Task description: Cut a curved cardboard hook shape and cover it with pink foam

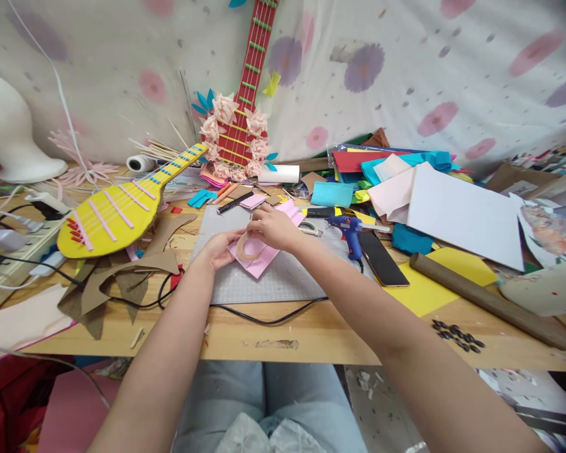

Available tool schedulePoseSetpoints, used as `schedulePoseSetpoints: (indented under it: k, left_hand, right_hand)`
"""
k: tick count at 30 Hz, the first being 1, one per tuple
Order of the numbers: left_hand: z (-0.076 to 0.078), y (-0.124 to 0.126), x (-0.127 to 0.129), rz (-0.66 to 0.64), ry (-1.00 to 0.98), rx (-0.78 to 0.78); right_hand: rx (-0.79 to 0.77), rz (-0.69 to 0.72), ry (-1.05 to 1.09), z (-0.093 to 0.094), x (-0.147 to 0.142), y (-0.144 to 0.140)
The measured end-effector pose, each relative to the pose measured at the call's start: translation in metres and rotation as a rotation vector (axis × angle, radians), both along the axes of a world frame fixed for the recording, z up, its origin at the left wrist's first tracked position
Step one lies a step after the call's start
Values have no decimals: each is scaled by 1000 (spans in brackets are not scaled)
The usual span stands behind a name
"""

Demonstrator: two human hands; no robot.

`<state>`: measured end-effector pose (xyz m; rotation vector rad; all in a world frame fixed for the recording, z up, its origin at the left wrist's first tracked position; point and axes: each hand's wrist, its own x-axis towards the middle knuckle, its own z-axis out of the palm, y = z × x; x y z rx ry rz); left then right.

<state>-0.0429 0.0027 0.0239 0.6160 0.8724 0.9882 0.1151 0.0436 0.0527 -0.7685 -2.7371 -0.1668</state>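
Observation:
A tan ring like a roll of tape point(242, 253) lies over folded pink paper point(259, 265) on the grey cutting mat point(283, 286). At the ring's left side, my left hand point(221, 249) closes its fingers on the rim, with the paper's left edge beside them. My right hand point(274, 226) reaches across from the right, fingers bent down onto the ring's upper edge. Its fingertips are partly hidden, so anything small in them cannot be seen. More pink paper point(292, 212) shows behind the right hand.
Right of the mat are a blue glue gun point(350, 234), a phone point(382, 259) and a brown tube point(485, 299). A yellow paper lute point(110, 220) is at left; a red one point(236, 141) stands behind. A black cable point(268, 322) crosses the front.

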Motion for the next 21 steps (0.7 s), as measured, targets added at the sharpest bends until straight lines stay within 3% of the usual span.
schedulePoseSetpoints:
  k: [8, 17, 21]
  left_hand:
    - [-2, 1, -2, -7, 1, -16]
    - [0, 2, -1, 72, -15, -68]
    - [0, -1, -2, 48, 21, -14]
  right_hand:
    - [7, -11, -36, 0, -3, 1]
    - [2, -12, -43, -3, -6, 5]
    - [0, -5, -45, -4, -6, 6]
